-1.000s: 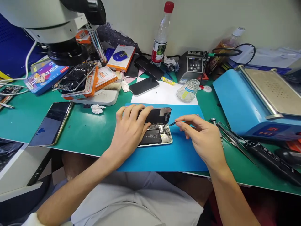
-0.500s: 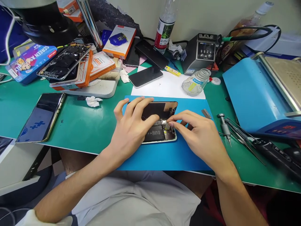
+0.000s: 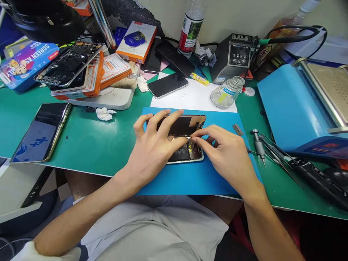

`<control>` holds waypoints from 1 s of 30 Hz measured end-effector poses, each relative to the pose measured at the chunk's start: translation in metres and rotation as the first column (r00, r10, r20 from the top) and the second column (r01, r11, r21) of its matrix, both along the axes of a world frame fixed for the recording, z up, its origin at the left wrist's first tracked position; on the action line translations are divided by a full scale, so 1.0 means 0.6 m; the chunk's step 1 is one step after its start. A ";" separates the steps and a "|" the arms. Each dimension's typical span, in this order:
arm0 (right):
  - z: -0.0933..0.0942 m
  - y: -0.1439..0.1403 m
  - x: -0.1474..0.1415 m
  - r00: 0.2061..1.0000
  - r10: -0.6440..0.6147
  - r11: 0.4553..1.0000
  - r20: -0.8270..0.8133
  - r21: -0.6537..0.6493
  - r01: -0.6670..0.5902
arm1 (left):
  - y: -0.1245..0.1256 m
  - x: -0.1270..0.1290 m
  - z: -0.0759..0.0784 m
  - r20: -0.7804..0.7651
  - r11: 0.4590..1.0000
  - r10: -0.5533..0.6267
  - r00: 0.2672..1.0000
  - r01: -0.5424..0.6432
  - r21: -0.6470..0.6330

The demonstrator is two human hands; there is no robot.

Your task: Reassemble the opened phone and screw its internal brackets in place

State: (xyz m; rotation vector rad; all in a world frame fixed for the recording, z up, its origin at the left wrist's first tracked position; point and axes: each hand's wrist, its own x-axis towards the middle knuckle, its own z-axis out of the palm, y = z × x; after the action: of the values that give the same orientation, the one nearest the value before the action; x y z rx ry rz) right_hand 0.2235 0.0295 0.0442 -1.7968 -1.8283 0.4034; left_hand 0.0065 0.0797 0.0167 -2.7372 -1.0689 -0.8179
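Note:
An opened phone (image 3: pixel 181 156) lies on a blue mat (image 3: pixel 174 183), its black battery and inner parts bared. Its dark screen panel (image 3: pixel 181 125) is folded back along the far side. My left hand (image 3: pixel 152 150) spans the phone with fingers spread, the fingertips reaching the panel's far edge. The left thumb stretches to the inner parts near the middle. My right hand (image 3: pixel 227 156) has thumb and forefinger pinched together at the small parts right of the left thumb. Whatever lies between those fingertips is too small to make out.
A screwdriver (image 3: pixel 257 145), tweezers (image 3: pixel 281 163) and a black handheld tool (image 3: pixel 317 181) lie to the right, beside a blue machine (image 3: pixel 293 108). Behind the mat stand a glass jar (image 3: pixel 227 94) and another phone (image 3: pixel 168 86). Stacked boxes (image 3: pixel 95 79) and a phone (image 3: pixel 40 132) are left.
My left thumb has stretched further right over the inner parts. The right fingertips have shifted slightly left and up, still pinched. The whole view has moved a little.

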 end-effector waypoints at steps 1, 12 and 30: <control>-0.001 0.000 -0.001 1.000 -0.002 1.000 0.009 0.004 0.002 | -0.001 0.001 0.000 0.003 1.000 -0.005 1.000 0.005 -0.009; -0.009 -0.005 -0.008 0.993 0.009 1.000 0.122 0.012 -0.010 | -0.015 -0.006 0.000 0.029 0.993 -0.088 0.996 0.090 -0.071; 0.002 -0.046 0.013 0.983 -0.065 0.950 0.170 0.313 0.009 | -0.015 -0.009 -0.012 0.041 0.991 -0.125 0.991 0.126 -0.039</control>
State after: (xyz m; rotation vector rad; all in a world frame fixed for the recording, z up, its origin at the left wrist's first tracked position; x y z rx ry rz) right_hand 0.2311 0.0017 0.0454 -1.6867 -1.8527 -0.0646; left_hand 0.0011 0.0707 0.0098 -2.8594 -0.9385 -0.8783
